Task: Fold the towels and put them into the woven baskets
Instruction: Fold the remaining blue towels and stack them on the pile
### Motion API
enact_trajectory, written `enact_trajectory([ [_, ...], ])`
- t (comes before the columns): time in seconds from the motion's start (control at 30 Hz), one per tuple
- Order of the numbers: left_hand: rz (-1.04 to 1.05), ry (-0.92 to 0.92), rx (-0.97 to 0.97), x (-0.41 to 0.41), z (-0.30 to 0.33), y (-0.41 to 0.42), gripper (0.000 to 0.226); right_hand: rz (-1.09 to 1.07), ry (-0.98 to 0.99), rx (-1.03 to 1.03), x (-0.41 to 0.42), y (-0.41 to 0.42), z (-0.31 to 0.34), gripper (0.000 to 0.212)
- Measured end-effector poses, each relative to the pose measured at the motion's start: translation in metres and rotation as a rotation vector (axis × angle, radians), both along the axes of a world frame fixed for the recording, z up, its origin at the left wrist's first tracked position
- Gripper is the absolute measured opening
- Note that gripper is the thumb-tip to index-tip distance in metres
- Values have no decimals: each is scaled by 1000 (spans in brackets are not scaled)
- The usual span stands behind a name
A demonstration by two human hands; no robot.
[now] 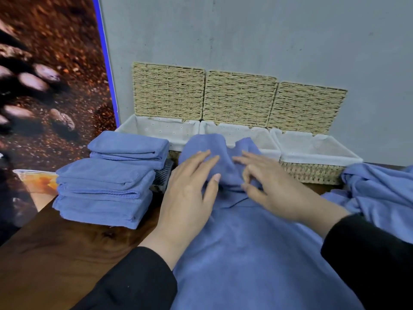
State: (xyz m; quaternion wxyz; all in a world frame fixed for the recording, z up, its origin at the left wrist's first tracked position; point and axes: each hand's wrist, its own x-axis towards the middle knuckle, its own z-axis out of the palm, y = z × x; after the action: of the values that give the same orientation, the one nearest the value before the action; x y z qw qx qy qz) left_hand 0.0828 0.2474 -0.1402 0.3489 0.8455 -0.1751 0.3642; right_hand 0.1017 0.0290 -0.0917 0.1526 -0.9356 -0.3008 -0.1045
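The towel in front of us is a soft, matte blue cloth, spread unfolded over the dark wooden table, its far edge bunched into two humps that rise against the front of the middle basket. We see shallow creases running across it where our hands press. Our left hand lies flat on it, fingers straight and slightly spread, thumb angled toward the centre fold. Our right hand rests beside it, its outer fingers stretched forward while the thumb and forefinger curl together and seem to pinch a small ridge of the cloth; we cannot tell how much fabric they hold.

To the left we see a stack of folded towels in the same blue, edges neatly layered, with a smaller folded pile behind it, just before the left basket. A loose, crumpled blue towel lies at the right, near the right basket. All three baskets are woven straw with white liners, their lids propped open against the grey wall.
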Motion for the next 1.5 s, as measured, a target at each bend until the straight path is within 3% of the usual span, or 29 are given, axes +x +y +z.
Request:
enact_trajectory([
  [0.13,-125,130,209,3,-7,-6,49,64,85,-122,-45,-6,-23,19],
  [0.23,-201,321,384,10,-22,-7,34,6,63,37,-49,-4,-31,20],
  [0.33,-201,353,351,12,-28,-4,23,-87,1,245,-32,-4,-34,17],
  [0.43,-171,359,315,13,-26,-2,25,-221,134,256,-15,-3,-44,46],
  [0.53,-176,388,249,14,-26,-3,39,-274,224,239,-4,-2,-57,53],
  [0.6,-178,372,195,14,-28,-4,42,-289,193,285,0,-4,-61,46],
  [0.67,-165,324,155,16,-27,-5,9,-241,89,334,-1,-6,-64,22],
  [0.7,-133,304,193,16,-25,-6,19,-204,42,344,-2,-8,-64,12],
  [0.77,-92,293,334,18,-27,-7,61,-107,-6,369,-7,-9,-61,8],
  [0.83,-134,266,400,18,-26,-9,77,-32,-39,373,-12,-7,-55,6],
  [0.9,-213,277,386,18,-25,-9,68,-17,-57,369,-17,-5,-50,5],
  [1.0,-198,115,329,20,-21,-7,26,-62,-4,369,-23,-6,-45,8],
  [1.03,-160,65,317,20,-17,-6,23,-77,-7,374,-23,-9,-44,11],
  [1.2,-9,17,237,7,-5,4,31,-226,-78,391,-20,-35,-24,18],
  [1.33,-18,60,127,-10,-4,15,1,-333,-132,290,-34,-67,-10,13],
  [1.4,22,66,90,-20,-6,20,13,-405,-175,261,-46,-85,-2,6],
  [1.5,9,73,7,-39,-6,25,17,-459,-153,352,-69,-103,10,15],
])
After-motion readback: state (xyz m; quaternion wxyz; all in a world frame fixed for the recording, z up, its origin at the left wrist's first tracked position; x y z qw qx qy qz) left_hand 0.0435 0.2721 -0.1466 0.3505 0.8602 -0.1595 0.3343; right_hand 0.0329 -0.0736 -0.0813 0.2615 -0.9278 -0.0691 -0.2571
